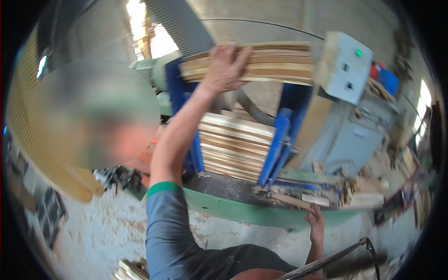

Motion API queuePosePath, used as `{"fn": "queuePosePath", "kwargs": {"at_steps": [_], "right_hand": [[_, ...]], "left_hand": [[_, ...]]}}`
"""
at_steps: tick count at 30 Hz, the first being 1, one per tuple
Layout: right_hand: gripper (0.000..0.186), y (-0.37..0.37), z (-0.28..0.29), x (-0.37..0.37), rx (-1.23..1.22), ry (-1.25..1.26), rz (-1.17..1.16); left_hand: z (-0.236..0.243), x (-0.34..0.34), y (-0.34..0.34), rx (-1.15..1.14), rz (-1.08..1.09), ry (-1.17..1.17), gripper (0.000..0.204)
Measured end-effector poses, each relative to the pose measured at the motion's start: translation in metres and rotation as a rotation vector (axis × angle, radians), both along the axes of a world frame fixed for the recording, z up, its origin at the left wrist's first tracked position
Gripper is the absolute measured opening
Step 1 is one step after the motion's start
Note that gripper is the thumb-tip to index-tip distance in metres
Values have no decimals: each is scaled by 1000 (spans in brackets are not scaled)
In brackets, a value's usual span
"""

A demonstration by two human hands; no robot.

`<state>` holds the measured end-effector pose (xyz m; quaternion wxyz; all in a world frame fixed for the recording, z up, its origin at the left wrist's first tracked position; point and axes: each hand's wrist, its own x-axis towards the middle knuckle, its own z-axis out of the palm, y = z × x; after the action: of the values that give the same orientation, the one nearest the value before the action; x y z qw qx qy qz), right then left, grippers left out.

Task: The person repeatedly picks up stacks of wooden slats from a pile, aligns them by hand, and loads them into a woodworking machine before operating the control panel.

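My left hand (226, 70) reaches far forward, gripping a bundle of long wooden strips (280, 65) with its fingers over the upper edge. The bundle lies across the tops of two blue metal guides (280, 140). Below it, past a gap, a stack of similar wooden strips (235, 147) sits between the guides. My right hand (316, 225) is low at the right, by the front edge of a green machine table (233, 210). Its fingers are apart, beside the end of a thin loose strip of wood (290, 201); whether they touch it I cannot tell.
A pale control box (347, 67) with a lit green light stands right of the guides. Offcuts (364, 193) and wood dust lie on the table's right end. A ribbed yellow hose (51, 172) curves down the left, beside a large blurred round patch. Chips litter the floor.
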<state>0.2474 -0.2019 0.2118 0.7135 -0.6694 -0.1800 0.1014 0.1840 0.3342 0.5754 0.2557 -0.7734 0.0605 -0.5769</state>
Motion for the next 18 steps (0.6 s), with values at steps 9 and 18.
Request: {"fn": "queuePosePath", "kwargs": {"at_steps": [9, 18], "right_hand": [[53, -26, -50, -7, 3, 132, -59], [53, -25, -77, -21, 34, 213, -4]], "left_hand": [[-78, 35, 33, 97, 146, 183, 111], [-117, 36, 28, 19, 114, 255, 98]]}}
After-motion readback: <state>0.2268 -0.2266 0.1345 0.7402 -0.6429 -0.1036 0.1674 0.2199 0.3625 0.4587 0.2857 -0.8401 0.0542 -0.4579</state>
